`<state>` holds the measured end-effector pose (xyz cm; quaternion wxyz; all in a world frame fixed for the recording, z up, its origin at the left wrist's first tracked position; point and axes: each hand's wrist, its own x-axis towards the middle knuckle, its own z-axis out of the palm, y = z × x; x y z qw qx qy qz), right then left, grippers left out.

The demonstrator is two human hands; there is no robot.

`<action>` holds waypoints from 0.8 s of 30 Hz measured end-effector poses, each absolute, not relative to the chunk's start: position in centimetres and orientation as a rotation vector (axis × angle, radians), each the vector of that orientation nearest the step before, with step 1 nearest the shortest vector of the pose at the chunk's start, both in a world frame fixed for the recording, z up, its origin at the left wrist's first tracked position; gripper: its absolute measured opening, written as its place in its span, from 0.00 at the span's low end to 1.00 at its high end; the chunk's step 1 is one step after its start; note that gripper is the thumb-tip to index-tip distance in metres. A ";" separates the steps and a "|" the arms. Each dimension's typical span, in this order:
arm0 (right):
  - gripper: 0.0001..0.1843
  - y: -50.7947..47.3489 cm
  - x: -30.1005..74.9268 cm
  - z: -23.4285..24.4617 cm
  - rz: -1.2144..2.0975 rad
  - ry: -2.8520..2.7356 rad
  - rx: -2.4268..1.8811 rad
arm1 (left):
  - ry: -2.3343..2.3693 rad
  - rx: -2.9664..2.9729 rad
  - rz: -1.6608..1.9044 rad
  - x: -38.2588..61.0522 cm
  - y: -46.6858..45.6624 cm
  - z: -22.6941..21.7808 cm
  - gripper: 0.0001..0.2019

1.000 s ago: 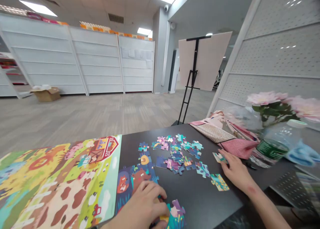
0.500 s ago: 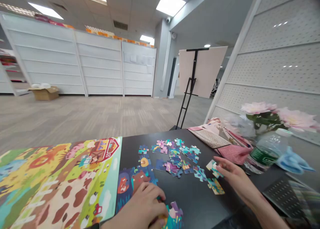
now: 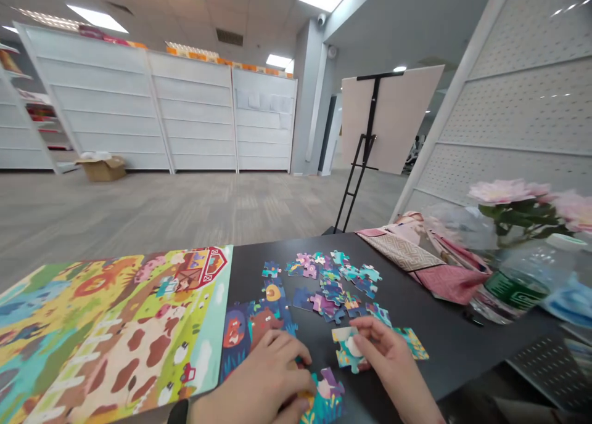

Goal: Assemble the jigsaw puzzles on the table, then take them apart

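Observation:
My right hand [image 3: 386, 359] pinches a jigsaw puzzle piece [image 3: 346, 349] with teal and pale colours between thumb and fingers, just above the black table. My left hand [image 3: 268, 375] lies over the partly joined puzzle [image 3: 263, 319], which shows a bear and a squirrel. Its fingers curl down at the edge of a piece with purple and yellow plants [image 3: 329, 393], and they hide part of it. Loose puzzle pieces [image 3: 330, 288] are spread behind both hands. One yellow-and-green piece [image 3: 414, 342] lies just beyond my right hand.
A colourful farm-animal picture board [image 3: 139, 344] covers the table's left side. On the right are a pink pouch [image 3: 462, 279], a water bottle [image 3: 513, 288], artificial flowers [image 3: 506, 193] and a dark perforated object [image 3: 550, 368]. An easel [image 3: 358, 165] stands beyond the black table [image 3: 444, 325].
My right hand has moved left with the puzzle piece, closer to the joined puzzle and my left hand. My left hand has stayed in place on the puzzle. The view has shifted slightly.

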<state>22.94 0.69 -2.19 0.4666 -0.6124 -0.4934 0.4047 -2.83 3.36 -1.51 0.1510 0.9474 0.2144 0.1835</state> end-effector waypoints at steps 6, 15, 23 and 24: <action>0.26 0.0 22.9 -2.6 1.044 -1.204 -1.475 | 0.595 2.699 0.529 -2.9 3.5 -1.9 0.07; 0.21 -0.4 23.1 -2.8 0.914 -1.350 -1.538 | 0.605 2.714 0.559 -2.8 3.5 -2.4 0.08; 0.29 -0.3 23.2 -3.3 0.907 -1.289 -1.517 | 0.602 2.710 0.536 -2.8 3.6 -2.5 0.07; 0.28 -0.3 23.2 -3.3 0.915 -1.279 -1.509 | 0.604 2.710 0.534 -2.8 3.6 -2.5 0.06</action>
